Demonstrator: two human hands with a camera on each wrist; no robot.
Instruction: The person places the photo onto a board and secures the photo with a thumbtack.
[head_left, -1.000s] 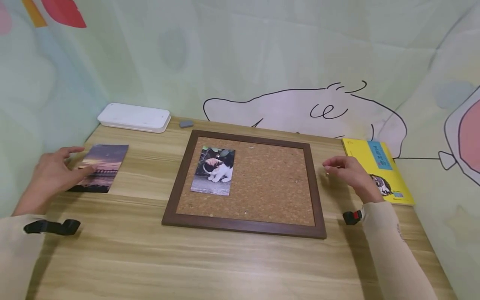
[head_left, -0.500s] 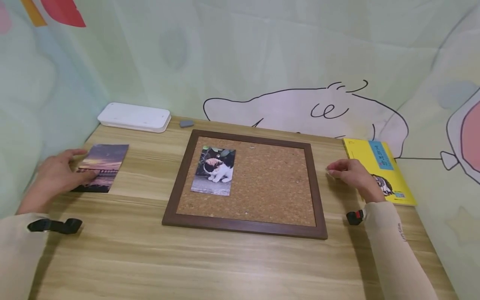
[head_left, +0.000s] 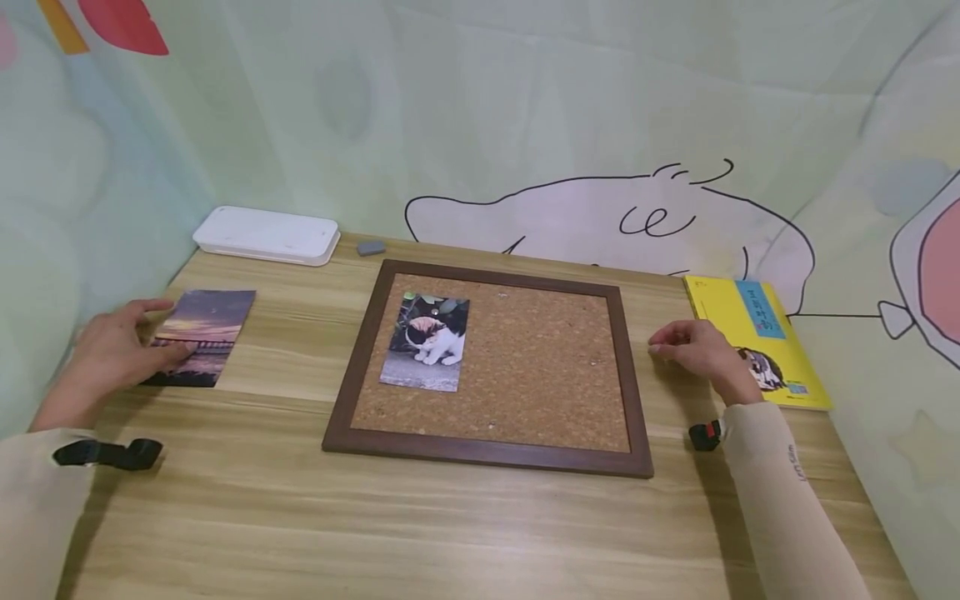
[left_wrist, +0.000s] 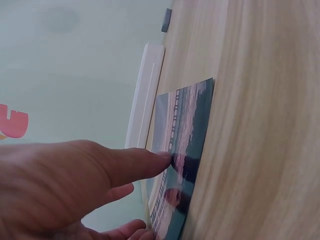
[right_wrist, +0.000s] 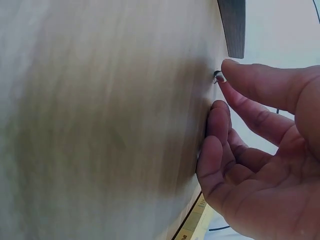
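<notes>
On the table [head_left: 450,533], a brown cork board [head_left: 551,367] is lying in the middle, with a cat photo [head_left: 427,354] sitting on its left part. At left, a sunset photo [head_left: 216,333] is lying under the thumb of the left hand [head_left: 112,350]; that thumb and pointing finger are spreading apart. At right, the right hand [head_left: 707,354] is pinching a small shiny thing [right_wrist: 219,77] between thumb and pointing finger, just beside the board. A yellow book [head_left: 723,321] is lying farther right. At the far left, a gray block [head_left: 371,247] and a white case [head_left: 266,233] are resting near the wall [head_left: 525,108].

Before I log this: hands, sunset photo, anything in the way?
Left hand touching sunset photo, off corkboard. Right hand pinching small pin. Possible obstruction: cat photo on corkboard's left side.
</notes>
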